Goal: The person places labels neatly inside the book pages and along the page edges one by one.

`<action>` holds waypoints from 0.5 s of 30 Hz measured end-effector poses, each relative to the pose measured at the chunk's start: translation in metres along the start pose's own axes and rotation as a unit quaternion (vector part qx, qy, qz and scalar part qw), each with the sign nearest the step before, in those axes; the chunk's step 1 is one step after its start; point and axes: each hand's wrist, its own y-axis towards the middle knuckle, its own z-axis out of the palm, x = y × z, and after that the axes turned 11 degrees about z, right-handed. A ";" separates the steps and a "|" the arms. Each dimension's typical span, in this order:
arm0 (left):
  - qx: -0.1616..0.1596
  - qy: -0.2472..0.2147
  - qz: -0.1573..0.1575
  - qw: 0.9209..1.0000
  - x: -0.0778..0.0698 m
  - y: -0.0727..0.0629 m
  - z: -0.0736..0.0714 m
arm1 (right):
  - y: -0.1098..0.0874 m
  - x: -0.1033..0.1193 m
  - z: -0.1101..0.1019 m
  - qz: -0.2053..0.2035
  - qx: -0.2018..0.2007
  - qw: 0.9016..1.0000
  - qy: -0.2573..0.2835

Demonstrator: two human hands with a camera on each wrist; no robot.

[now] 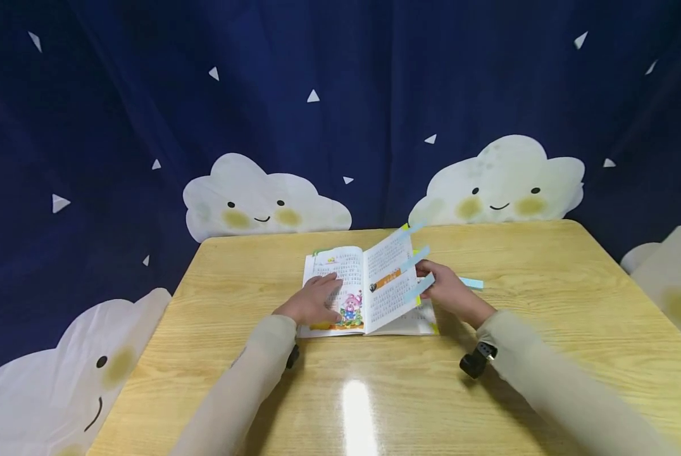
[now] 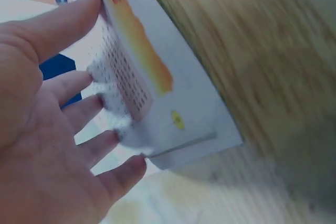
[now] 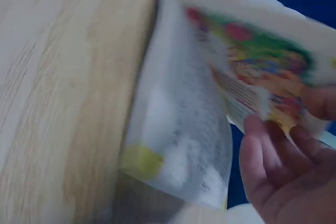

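Note:
An open book (image 1: 346, 263) with printed text and cartoon pictures lies on the wooden table. My left hand (image 1: 312, 301) rests on its left page, fingers spread and fairly straight, thumb near a pink cartoon animal. On the book's right side, one page (image 1: 390, 311) stands lifted at a slant. My right hand (image 1: 453, 292) pinches that page by its outer edge, and its fingertips are partly hidden behind it. The right wrist view, though blurred, has the thumb and fingers on either side of a picture page (image 3: 252, 40). Light blue strips (image 1: 416, 259) stick out from the lifted page's edge.
Another light blue strip (image 1: 472, 283) pokes out beside the right hand. The wooden table (image 1: 249, 272) extends around the book, with a glare patch in front. Behind stands a dark blue curtain (image 1: 369, 126) with cloud faces. Dark straps with small devices (image 1: 476, 361) sit at the wrists.

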 end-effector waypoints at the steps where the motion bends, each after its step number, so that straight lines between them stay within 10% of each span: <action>1: -0.008 0.002 -0.002 1.000 -0.001 -0.002 0.000 | 0.003 0.001 0.007 -0.003 -0.011 1.000 -0.017; 15: -0.163 -0.004 0.070 0.984 0.004 -0.023 -0.009 | 0.020 0.022 0.046 -0.029 -0.046 0.996 -0.071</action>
